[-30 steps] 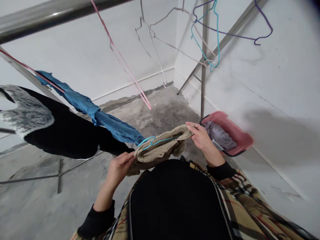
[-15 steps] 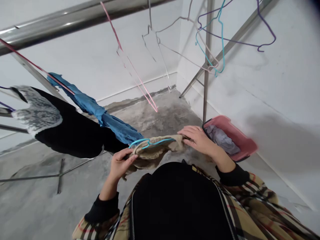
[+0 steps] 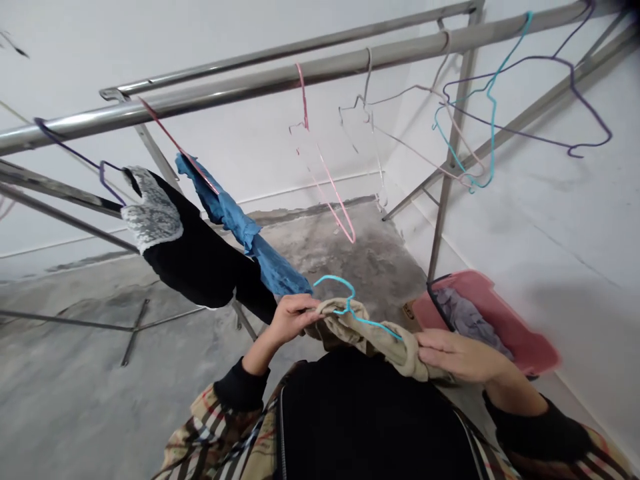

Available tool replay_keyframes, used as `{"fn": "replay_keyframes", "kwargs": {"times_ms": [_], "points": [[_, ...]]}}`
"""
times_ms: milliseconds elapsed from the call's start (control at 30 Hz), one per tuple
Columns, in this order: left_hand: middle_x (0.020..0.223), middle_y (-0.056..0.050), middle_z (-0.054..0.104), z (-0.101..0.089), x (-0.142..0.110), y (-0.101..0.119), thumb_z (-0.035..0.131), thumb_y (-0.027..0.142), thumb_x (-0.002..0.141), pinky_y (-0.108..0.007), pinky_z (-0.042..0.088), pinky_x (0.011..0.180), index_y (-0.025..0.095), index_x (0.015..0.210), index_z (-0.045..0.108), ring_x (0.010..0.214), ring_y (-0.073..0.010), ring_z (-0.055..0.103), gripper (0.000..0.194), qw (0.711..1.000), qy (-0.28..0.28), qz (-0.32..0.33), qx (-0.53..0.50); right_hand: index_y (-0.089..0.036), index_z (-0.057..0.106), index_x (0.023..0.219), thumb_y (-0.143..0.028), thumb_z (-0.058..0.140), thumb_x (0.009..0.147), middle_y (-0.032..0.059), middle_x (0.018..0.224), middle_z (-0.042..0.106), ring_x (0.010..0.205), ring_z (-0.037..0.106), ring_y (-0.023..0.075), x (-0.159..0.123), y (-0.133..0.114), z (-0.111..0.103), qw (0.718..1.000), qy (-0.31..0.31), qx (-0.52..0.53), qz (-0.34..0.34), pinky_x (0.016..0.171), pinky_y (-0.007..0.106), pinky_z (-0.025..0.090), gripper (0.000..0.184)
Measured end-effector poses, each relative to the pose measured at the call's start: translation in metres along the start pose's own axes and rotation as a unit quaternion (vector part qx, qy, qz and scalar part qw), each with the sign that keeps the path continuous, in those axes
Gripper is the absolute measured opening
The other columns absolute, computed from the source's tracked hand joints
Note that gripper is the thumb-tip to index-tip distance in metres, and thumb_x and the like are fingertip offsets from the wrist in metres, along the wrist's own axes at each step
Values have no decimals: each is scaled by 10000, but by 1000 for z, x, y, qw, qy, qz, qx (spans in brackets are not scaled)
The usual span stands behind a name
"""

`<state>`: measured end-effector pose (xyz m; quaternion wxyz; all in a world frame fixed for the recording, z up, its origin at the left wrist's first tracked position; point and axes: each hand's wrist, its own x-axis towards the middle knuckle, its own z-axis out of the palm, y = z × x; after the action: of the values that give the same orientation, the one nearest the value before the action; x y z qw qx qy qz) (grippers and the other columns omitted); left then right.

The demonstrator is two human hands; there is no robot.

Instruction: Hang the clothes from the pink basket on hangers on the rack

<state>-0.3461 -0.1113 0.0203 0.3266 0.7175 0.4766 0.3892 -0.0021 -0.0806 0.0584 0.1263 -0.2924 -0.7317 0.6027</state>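
A beige garment point(image 3: 367, 337) stretches between my two hands in front of my chest. Inside its neck opening sits a light-blue hanger point(image 3: 350, 308), whose hook sticks up out of the cloth and points left. My left hand point(image 3: 291, 317) pinches the garment's left end near the hook. At the other end, my right hand point(image 3: 453, 357) is closed on the cloth, with its fingers along the rolled edge. The lower part of the garment is hidden behind my body.
Above me runs a metal rail point(image 3: 330, 70) with a pink hanger point(image 3: 327, 180), a purple hanger point(image 3: 565, 60) and several others. A blue garment point(image 3: 240, 223) and a black garment point(image 3: 195, 267) hang at left. A pink basket point(image 3: 530, 333) holding grey cloth point(image 3: 467, 317) stands on the floor at right.
My view has tilted up, showing more of the rail. The hanger's hook now stands higher out of the garment, and the garment's right end has come lower and closer to me.
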Motion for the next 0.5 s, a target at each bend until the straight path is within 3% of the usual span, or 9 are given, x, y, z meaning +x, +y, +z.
{"fn": "replay_keyframes", "kwargs": {"times_ms": [67,133,200,267,367,500], "points": [[739,-67,697,-2,9,-6,604,525,855,-291,514,661,208,912,763,684,-177,642,359,999,15,12,33,-214,756,1015,-509,513,917,69,853,723,820,667,199,-3,-7,0,1000,-29,0,5,873,337,531,394],[1020,-100,700,-9,17,-15,628,469,855,-339,522,828,233,1167,686,910,-209,654,395,995,66,0,81,-232,732,1128,-505,515,917,95,989,739,948,676,231,-8,-16,-2,1000,-9,17,8,950,368,511,408],[1364,-148,537,-18,21,-28,673,455,819,-400,500,936,253,1413,469,1139,-260,590,660,982,141,-56,113,-242,714,1182,-510,519,910,106,1065,736,1007,675,253,-13,-24,-3,999,24,40,18,962,376,516,428],[1546,-206,278,-25,20,-40,711,473,776,-443,509,940,242,1529,211,1272,-324,502,933,962,214,-128,115,-235,712,1189,-514,505,913,111,1056,739,977,683,259,-15,-29,-3,997,55,44,23,917,378,542,443],[1595,-250,20,-28,12,-53,720,489,759,-461,543,893,233,1546,-7,1350,-391,416,1101,935,288,-188,81,-242,731,1131,-490,498,922,92,937,742,888,674,245,-7,-33,0,996,92,-7,3,862,368,553,400],[1595,-225,-39,-24,-1,-58,735,468,753,-432,565,874,282,1534,-39,1353,-374,423,1116,919,344,-190,36,-231,726,957,-467,505,922,47,770,688,786,620,216,32,-50,8,989,124,-45,-65,803,338,534,326]]}}
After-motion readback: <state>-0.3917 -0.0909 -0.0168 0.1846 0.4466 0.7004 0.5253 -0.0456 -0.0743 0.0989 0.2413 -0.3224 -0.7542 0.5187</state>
